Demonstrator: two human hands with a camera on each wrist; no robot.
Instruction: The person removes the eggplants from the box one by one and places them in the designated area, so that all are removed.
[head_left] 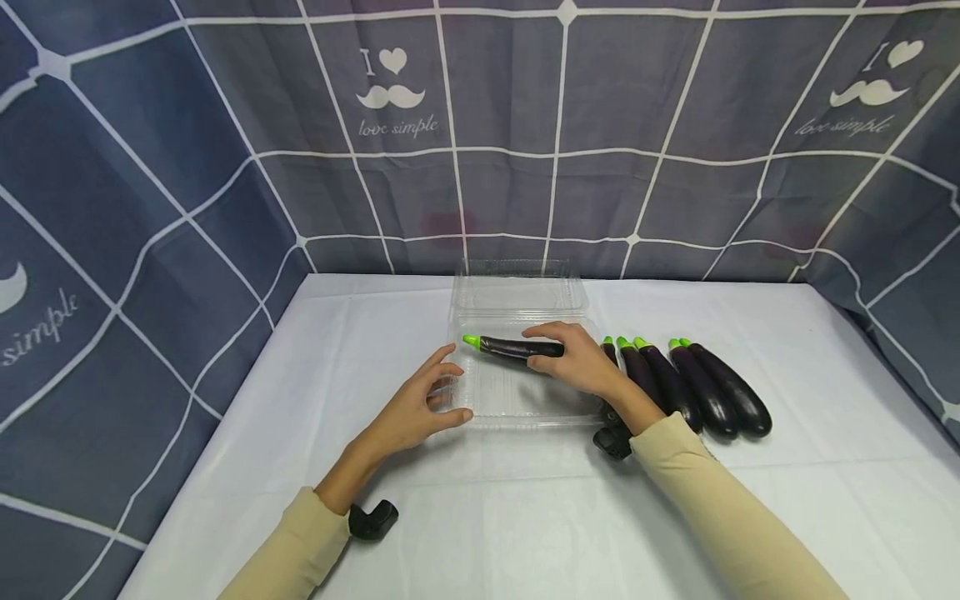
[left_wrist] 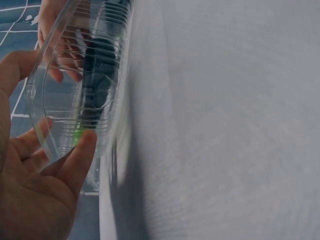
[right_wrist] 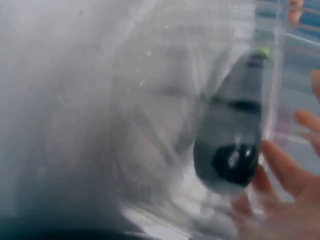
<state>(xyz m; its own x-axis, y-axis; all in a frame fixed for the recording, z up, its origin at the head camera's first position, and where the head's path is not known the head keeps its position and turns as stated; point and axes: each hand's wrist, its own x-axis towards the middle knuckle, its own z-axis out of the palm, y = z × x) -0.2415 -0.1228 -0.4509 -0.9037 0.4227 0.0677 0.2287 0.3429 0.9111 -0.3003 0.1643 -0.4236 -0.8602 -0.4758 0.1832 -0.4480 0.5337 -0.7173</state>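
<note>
My right hand (head_left: 573,354) grips a small dark eggplant (head_left: 506,346) by its thick end, thumb on the near side and fingers on the far side. Its green stem end points left, over the base of a clear plastic clamshell box (head_left: 510,404). Through the plastic in the right wrist view, the eggplant (right_wrist: 232,155) shows glossy and blurred beside the fingers (right_wrist: 285,167). At the box's left side, my left hand (head_left: 412,408) has its fingers and thumb spread apart. In the left wrist view, that hand's fingers (left_wrist: 82,155) lie close around the ribbed wall (left_wrist: 102,30).
The box's lid (head_left: 521,296) stands folded back at the far side. Several more eggplants (head_left: 720,392) lie in a row right of the box, partly behind my right arm. A white cloth (head_left: 495,517) covers the table, and a grey gridded curtain (head_left: 502,196) surrounds it.
</note>
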